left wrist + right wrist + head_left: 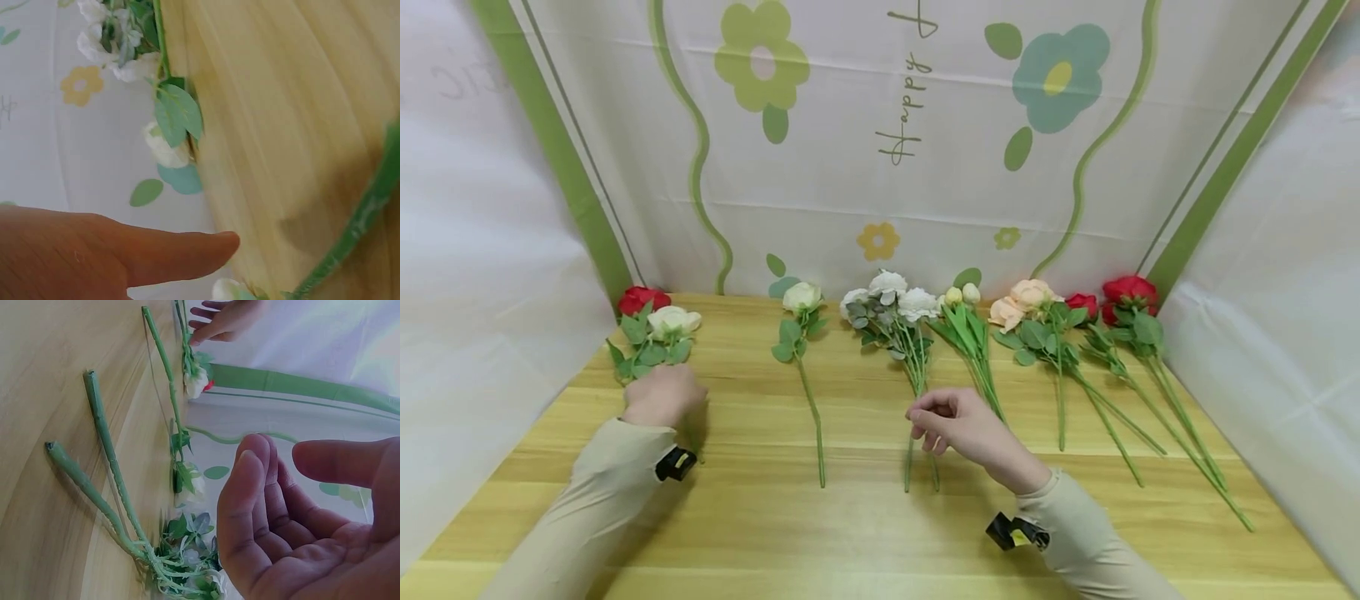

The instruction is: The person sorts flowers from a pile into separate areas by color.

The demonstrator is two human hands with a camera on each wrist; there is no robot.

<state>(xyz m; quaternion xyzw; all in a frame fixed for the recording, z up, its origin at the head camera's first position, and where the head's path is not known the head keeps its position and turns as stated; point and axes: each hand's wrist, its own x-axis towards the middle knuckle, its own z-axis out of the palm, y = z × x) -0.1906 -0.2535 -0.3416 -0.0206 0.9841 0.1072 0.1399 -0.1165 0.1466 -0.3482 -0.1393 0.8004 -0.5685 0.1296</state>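
At the left of the head view my left hand is low over the stems of a white rose and a red rose. Its thumb is straight in the left wrist view, and a green stem passes beside it. In the right wrist view its fingers look spread. My right hand hovers over the stems of a white flower bunch. Loosely bent, its fingers hold nothing, and a gap shows between them and the thumb.
Between the hands lies a single cream rose. Rightward on the wooden table are pale tulips, peach roses and more red roses. A printed cloth stands behind, with white side walls.
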